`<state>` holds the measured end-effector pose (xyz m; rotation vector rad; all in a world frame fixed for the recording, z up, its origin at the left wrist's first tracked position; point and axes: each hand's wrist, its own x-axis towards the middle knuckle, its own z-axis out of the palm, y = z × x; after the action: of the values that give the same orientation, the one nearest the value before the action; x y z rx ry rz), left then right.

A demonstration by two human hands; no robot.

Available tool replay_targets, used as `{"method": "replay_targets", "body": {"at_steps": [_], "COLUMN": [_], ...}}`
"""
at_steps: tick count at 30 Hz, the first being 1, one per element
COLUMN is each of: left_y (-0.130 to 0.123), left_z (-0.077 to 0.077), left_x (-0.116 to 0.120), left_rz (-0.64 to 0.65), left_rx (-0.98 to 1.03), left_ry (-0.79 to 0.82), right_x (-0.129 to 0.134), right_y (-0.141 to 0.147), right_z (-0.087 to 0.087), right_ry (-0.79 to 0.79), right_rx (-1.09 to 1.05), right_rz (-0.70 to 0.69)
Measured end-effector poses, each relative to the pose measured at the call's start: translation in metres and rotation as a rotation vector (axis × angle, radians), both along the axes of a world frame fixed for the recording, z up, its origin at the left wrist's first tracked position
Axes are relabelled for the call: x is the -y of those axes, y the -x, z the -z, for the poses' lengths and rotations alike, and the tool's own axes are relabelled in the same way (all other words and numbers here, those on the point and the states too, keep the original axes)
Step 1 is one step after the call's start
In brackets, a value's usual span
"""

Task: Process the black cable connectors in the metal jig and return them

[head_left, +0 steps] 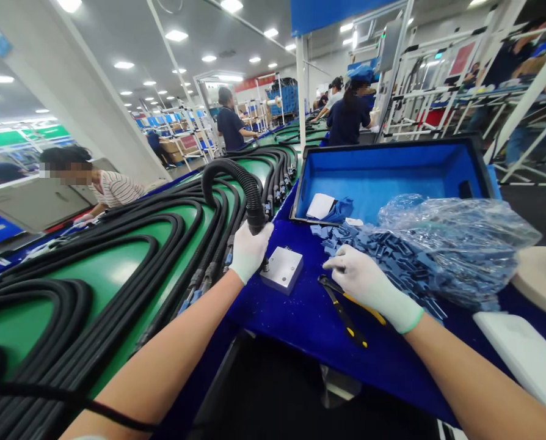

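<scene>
My left hand (250, 249), in a white glove, is closed round the end of a black corrugated hose (236, 174), which arches up and back over the green belt. Just right of that hand, a silver metal block (283, 269) with holes rests on the blue table. My right hand (369, 282), gloved too, hovers by a heap of small blue plastic pieces (392, 256). Its fingers are drawn together, and whatever may be between them is hidden. Below it lie pliers (346, 318) with black and yellow handles, partly covered by the hand.
Many black hoses (131, 244) lie in loops along the green belt (117, 263) on the left. A blue bin (387, 177) stands behind the heap, with a clear plastic bag (460, 244) beside it. Co-workers (231, 125) are along the line; one in stripes (117, 189) is at left.
</scene>
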<state>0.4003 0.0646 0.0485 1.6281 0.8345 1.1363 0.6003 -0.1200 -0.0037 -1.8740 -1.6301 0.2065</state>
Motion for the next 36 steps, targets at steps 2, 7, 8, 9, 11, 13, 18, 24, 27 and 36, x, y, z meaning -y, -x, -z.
{"method": "replay_targets", "body": {"at_steps": [2,7,8,9,11,13,18,24,27,36], "left_y": [0.000,0.002,0.003,0.003,0.005,0.008,0.012,0.013,0.013,0.044], "left_z": [0.003,0.005,0.006,0.006,0.006,0.005,0.001,0.003,0.005,-0.011], "left_x": [-0.001,-0.007,-0.008,-0.009,-0.011,-0.012,-0.014,-0.021,-0.022,-0.012], "left_rz": [0.023,0.110,0.119,0.131,0.158,0.188,0.234,0.227,0.232,0.203], "left_rx": [-0.002,0.064,0.076,0.084,0.084,0.069,0.002,-0.019,-0.015,0.065], "left_ry": [-0.021,0.013,0.020,0.026,0.037,0.039,-0.011,-0.045,-0.044,-0.077], "right_x": [-0.001,-0.008,-0.011,-0.015,-0.026,-0.040,-0.078,-0.114,-0.126,-0.117], "right_y": [0.003,0.015,0.018,0.020,0.026,0.035,0.065,0.078,0.075,0.072], "right_z": [0.001,0.000,0.000,-0.001,-0.005,-0.012,-0.029,-0.024,-0.017,-0.018], "right_ry": [-0.030,-0.012,0.007,0.026,0.046,0.027,-0.022,0.047,0.087,0.107], "right_rx": [-0.152,-0.387,-0.439,-0.489,-0.537,-0.508,-0.407,-0.391,-0.403,-0.374], "right_rz": [-0.052,-0.131,-0.125,-0.116,-0.111,-0.152,-0.262,-0.286,-0.301,-0.319]}}
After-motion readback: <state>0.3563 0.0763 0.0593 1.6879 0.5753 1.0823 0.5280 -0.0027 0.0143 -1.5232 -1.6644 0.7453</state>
